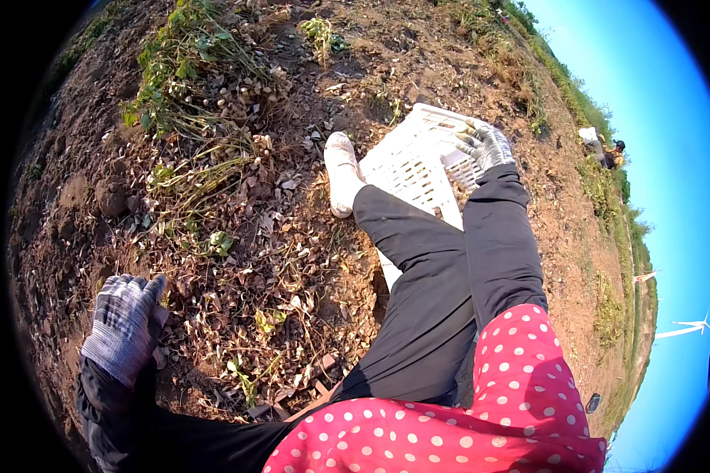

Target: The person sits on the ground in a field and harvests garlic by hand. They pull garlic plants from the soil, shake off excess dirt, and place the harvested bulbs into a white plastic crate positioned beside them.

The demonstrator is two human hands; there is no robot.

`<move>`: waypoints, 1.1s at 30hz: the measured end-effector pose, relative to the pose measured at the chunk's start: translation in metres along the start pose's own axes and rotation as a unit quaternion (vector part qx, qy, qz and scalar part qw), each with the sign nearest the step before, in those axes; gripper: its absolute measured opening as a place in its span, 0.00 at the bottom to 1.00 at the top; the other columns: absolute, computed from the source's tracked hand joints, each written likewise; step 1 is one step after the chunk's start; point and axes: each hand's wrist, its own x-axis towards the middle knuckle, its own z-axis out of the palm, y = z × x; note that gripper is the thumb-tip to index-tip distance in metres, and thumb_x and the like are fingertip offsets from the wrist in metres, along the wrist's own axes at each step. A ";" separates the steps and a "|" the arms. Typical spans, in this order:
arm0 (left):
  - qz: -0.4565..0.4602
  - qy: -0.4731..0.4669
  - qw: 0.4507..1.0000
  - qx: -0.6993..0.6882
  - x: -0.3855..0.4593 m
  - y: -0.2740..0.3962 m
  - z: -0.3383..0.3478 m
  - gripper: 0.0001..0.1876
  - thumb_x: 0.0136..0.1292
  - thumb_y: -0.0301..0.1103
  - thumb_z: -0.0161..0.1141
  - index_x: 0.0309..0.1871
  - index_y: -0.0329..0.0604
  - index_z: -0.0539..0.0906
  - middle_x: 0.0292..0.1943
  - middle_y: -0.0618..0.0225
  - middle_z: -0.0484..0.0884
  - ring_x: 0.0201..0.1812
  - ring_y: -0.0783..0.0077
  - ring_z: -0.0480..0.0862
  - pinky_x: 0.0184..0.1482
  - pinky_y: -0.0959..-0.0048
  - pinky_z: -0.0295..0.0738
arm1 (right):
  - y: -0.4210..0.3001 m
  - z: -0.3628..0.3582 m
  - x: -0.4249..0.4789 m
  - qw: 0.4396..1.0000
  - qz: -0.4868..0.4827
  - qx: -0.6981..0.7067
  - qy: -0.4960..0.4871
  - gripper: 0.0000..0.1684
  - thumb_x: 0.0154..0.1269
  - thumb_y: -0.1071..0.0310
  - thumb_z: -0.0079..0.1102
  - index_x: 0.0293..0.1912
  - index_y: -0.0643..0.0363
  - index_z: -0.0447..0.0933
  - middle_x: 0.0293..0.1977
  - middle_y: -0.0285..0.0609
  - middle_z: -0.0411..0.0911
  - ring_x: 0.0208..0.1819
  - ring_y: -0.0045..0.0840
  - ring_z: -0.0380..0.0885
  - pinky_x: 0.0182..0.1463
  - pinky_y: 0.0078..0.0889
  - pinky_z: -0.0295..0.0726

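Note:
My right hand (486, 145), in a grey and white knit glove, is at the far right rim of a white slotted plastic crate (399, 159). Its fingers bend over the crate's opening; whether they grip the rim is unclear. Some peanuts (458, 189) show inside, partly covered by my sleeve. At the lower left, my left hand (124, 325) wears a similar glove and is low over the soil, fingers curled. Its palm side is hidden. Pulled peanut plants (213, 112), with pods on their roots, lie in a heap beyond it.
My foot in a pale shoe (342, 171) rests against the crate's left side. Dry leaves (260, 284) litter the soil. Brown slats (284, 405) show beside my leg. Two people (600, 148) are far off at the right, with a wind turbine (689, 325) beyond the field.

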 end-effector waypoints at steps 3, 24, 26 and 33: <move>0.022 0.066 0.997 0.017 0.004 -0.002 0.016 0.20 0.48 0.30 0.62 0.48 0.38 0.78 0.33 0.59 0.77 0.41 0.55 0.76 0.49 0.59 0.68 | 0.004 -0.016 -0.007 0.915 0.076 -0.387 -0.090 0.21 0.70 0.63 0.42 0.59 0.59 0.67 0.51 0.49 0.74 0.47 0.34 0.79 0.44 0.35 0.82; -0.025 0.000 0.999 0.033 0.008 -0.003 0.013 0.19 0.51 0.32 0.60 0.48 0.39 0.78 0.34 0.56 0.77 0.41 0.53 0.76 0.49 0.57 0.69 | 0.007 0.010 -0.031 0.988 0.049 0.030 -0.141 0.23 0.71 0.66 0.41 0.61 0.67 0.63 0.53 0.51 0.74 0.51 0.35 0.78 0.48 0.36 0.82; -0.030 -0.006 0.999 0.029 0.007 -0.002 0.012 0.19 0.51 0.32 0.60 0.48 0.39 0.78 0.34 0.56 0.77 0.41 0.53 0.76 0.49 0.57 0.69 | 0.006 0.009 -0.029 0.983 0.045 0.051 -0.171 0.23 0.72 0.67 0.38 0.61 0.69 0.62 0.55 0.54 0.72 0.52 0.37 0.77 0.49 0.37 0.82; 0.002 0.003 0.998 0.061 0.006 -0.004 0.012 0.21 0.54 0.33 0.60 0.52 0.38 0.77 0.35 0.58 0.78 0.43 0.55 0.77 0.51 0.58 0.69 | -0.001 0.046 0.001 0.981 -0.087 -0.167 -0.035 0.14 0.68 0.70 0.51 0.51 0.65 0.74 0.36 0.49 0.82 0.29 0.29 0.83 0.33 0.26 0.82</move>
